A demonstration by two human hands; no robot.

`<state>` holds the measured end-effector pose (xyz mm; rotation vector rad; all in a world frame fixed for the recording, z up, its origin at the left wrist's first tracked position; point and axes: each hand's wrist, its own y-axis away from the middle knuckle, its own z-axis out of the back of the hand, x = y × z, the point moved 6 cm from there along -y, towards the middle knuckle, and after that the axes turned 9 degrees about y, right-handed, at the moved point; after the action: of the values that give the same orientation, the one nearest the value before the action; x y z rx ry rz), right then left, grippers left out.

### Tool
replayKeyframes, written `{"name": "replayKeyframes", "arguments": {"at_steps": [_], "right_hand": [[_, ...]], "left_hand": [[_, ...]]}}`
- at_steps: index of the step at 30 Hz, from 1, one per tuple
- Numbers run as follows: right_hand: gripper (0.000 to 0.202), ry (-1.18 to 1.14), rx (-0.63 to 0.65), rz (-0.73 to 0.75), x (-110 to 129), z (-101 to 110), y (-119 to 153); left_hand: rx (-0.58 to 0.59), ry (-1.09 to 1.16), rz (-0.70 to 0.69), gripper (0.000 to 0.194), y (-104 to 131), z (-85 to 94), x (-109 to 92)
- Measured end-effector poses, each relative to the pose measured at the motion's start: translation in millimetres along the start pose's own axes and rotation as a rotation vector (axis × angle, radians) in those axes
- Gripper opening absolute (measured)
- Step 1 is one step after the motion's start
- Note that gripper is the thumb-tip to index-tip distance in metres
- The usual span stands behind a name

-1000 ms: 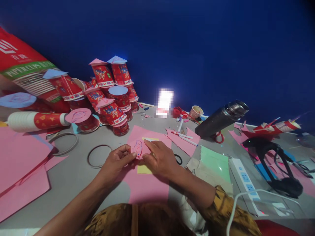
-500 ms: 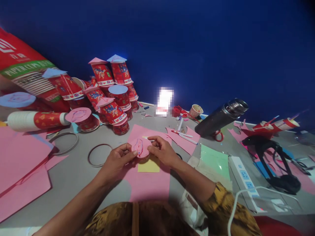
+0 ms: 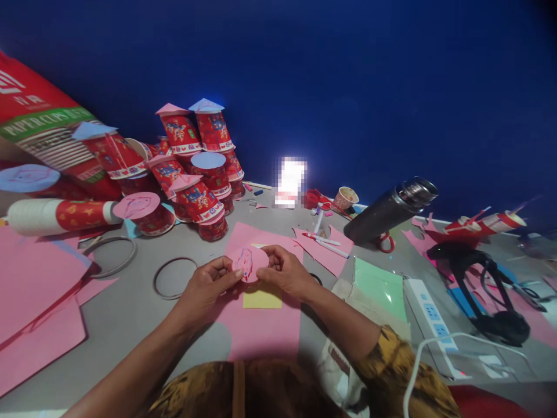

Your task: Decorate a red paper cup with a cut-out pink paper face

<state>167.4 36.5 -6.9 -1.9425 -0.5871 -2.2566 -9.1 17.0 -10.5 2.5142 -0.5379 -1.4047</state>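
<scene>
Both of my hands hold a small pink paper disc (image 3: 248,262) with a drawing in red and blue on it. My left hand (image 3: 208,284) pinches its left edge. My right hand (image 3: 285,271) grips its right edge. The disc is raised a little above a yellow note (image 3: 262,298) that lies on a pink paper sheet (image 3: 264,328) on the grey table.
A pile of red paper cups (image 3: 198,174) with paper caps stands at the back left, two wire rings (image 3: 172,277) nearer. Markers (image 3: 324,241) lie on pink scraps. At right are a dark flask (image 3: 387,210), a green sheet (image 3: 379,285), a power strip (image 3: 430,316) and black headphones (image 3: 487,284).
My right hand lifted off the yellow note and took hold of the disc's right edge. The disc rose slightly off the sheet.
</scene>
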Motion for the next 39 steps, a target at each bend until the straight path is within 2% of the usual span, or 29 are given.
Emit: {"name": "replayKeyframes", "arguments": {"at_steps": [9, 14, 19, 21, 23, 26, 29, 32, 39], "right_hand": [[0.057, -0.199, -0.126, -0.070, 8.8, 9.7, -14.5], [0.063, -0.291, -0.089, -0.118, 5.4, 1.7, -23.1], [0.061, -0.271, -0.089, -0.100, 3.8, 1.5, -22.7], [0.058, -0.238, -0.110, -0.054, 7.1, 4.5, -21.5], [0.052, -0.164, -0.151, 0.052, 15.1, 9.3, -18.8], [0.038, 0.059, -0.222, 0.258, 30.8, 14.6, -10.8], [0.029, 0.278, -0.254, 0.385, 37.6, 12.9, -3.9], [0.026, 0.356, -0.235, 0.418, 32.9, 8.1, -2.6], [0.027, 0.346, -0.259, 0.453, 26.9, 7.1, -0.4]], "left_hand": [[-0.021, -0.017, -0.004, 0.044, -0.6, -2.3, -2.4], [-0.018, -0.029, -0.006, 0.044, 0.0, -3.0, -2.8], [-0.032, -0.008, -0.005, 0.046, -2.0, 2.4, 1.8], [-0.056, 0.003, -0.027, 0.049, -2.3, 4.0, 0.9], [-0.065, 0.002, -0.047, 0.053, -1.8, 2.5, -1.2], [-0.054, 0.006, -0.046, 0.057, 0.2, -2.8, -3.8], [-0.059, 0.011, -0.037, 0.061, 2.2, -5.4, -5.2], [-0.068, -0.002, -0.033, 0.061, 2.4, -4.4, -4.5], [-0.046, -0.026, -0.032, 0.059, 0.1, -3.8, -2.2]]}}
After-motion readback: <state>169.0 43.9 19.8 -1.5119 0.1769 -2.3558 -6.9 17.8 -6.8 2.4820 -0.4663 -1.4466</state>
